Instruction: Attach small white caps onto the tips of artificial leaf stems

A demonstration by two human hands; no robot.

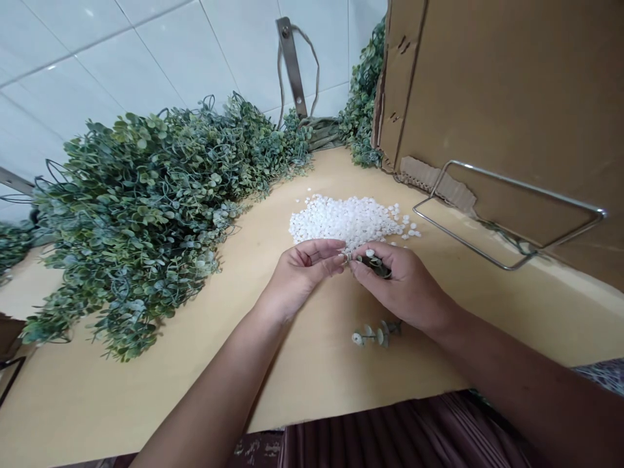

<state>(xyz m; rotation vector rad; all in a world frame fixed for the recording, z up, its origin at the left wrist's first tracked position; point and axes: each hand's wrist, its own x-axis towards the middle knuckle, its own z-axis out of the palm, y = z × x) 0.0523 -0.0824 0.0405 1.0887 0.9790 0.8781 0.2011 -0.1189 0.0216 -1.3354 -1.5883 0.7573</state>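
My left hand point(312, 263) is pinched closed, thumb against fingers, at a small pale bit between the two hands; it looks like one of the white plastic pieces. Close beside it, my right hand point(397, 279) grips an artificial leaf sprig point(374, 260), with small green leaves and a white tip showing between thumb and fingers. Just beyond the fingertips lies a heap of small white plastic pieces point(341, 218). Below the right hand is another leafy stem point(375, 335) with round pale-green leaves; whether it joins the held sprig is hidden.
A large mound of artificial greenery point(156, 195) covers the left of the table point(205, 364). At right stand a cardboard box point(497, 97) and a metal wire frame point(517, 185). A strap point(292, 68) hangs against the tiled wall, with more greenery point(363, 104) beside the box.
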